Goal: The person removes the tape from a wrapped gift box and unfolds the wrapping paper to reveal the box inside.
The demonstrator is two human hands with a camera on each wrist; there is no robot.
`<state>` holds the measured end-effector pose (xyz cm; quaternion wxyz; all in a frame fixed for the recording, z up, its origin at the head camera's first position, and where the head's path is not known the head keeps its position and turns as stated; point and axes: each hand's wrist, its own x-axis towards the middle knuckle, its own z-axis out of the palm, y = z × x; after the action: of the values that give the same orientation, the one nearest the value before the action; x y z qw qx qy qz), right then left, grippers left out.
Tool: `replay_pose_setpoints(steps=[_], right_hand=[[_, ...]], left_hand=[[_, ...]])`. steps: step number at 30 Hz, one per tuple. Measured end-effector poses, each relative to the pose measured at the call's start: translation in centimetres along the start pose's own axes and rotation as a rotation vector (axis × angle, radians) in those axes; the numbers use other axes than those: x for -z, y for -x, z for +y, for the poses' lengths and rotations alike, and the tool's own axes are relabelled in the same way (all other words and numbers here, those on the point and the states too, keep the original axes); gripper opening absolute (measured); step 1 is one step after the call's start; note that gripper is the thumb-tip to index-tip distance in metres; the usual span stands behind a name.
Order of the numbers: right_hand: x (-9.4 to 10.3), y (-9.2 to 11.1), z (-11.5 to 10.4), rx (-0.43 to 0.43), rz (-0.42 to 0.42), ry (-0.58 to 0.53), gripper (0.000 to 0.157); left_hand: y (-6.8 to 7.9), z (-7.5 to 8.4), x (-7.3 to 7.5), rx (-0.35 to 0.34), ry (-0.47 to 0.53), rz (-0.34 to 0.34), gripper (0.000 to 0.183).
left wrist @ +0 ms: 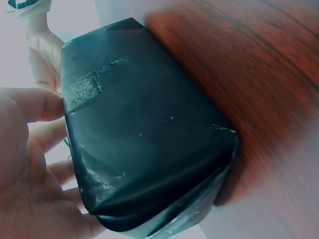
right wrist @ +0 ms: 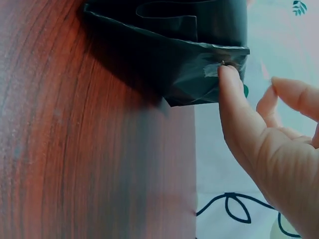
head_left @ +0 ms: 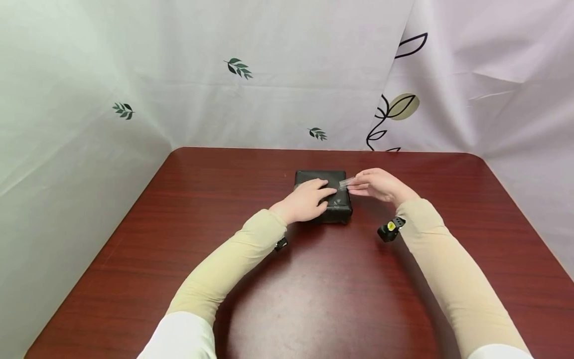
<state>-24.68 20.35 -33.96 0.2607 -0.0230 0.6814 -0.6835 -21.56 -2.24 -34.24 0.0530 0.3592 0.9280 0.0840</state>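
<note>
A box-shaped package [head_left: 320,175] in black plastic wrap sits on the table, with folded flaps on the end [right wrist: 169,55] that faces the right wrist view. My left hand [head_left: 304,201] rests on its top, fingers spread. In the left wrist view, those fingertips [left wrist: 52,107] lie along the package's upper edge. At the right end, my right hand [head_left: 376,184] pinches a short strip of clear tape [head_left: 346,183] that reaches onto the package top. The right thumb [right wrist: 230,82] is against the folded end, beside a shiny taped patch [right wrist: 212,70].
The package stands toward the far side of a reddish-brown wooden table [head_left: 269,299]. White cloth [head_left: 179,60] with leaf prints hangs behind the table and along both sides. A small black camera [head_left: 391,229] is worn under the right wrist.
</note>
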Motion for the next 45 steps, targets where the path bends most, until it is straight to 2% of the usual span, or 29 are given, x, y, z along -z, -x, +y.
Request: replay_pose_setpoints(steps=[5,8,14,27,32,37,42,45], right_hand=[[0.3,0.3,0.1,-0.001,-0.025,-0.017,0.016],[0.2,0.4,0.1,0.002,-0.022,-0.013,0.015],[0.2,0.6,0.3,0.022,-0.031,-0.008,0.017],[0.4,1.0,0.9,0.020,-0.029,0.022,0.024],[0.7,1.0,1.1,0.007,-0.055,-0.085,0.024],[1.3,1.3,1.2,-0.021,-0.095,-0.221,0.021],[2.3,1.8,1.1,-0.009,-0.107,-0.276,0.042],[2.9,2.1,1.0,-0.002,-0.101,-0.284,0.041]], left_hand=[[-0.1,0.7,-0.2,0.011,-0.080,0.041,0.040],[-0.2,1.1,-0.4,0.040,-0.112,0.017,0.045],[0.0,1.5,-0.7,0.077,-0.127,-0.022,0.053],[-0.3,1.8,-0.7,0.076,-0.133,-0.019,0.055],[-0.4,2.0,-0.9,0.090,-0.133,-0.018,0.059],[-0.5,2.2,-1.1,0.082,-0.188,-0.026,0.062],[-0.5,2.4,-1.3,0.069,-0.234,-0.032,0.066],[-0.5,2.5,-1.2,0.080,-0.246,-0.024,0.067]])
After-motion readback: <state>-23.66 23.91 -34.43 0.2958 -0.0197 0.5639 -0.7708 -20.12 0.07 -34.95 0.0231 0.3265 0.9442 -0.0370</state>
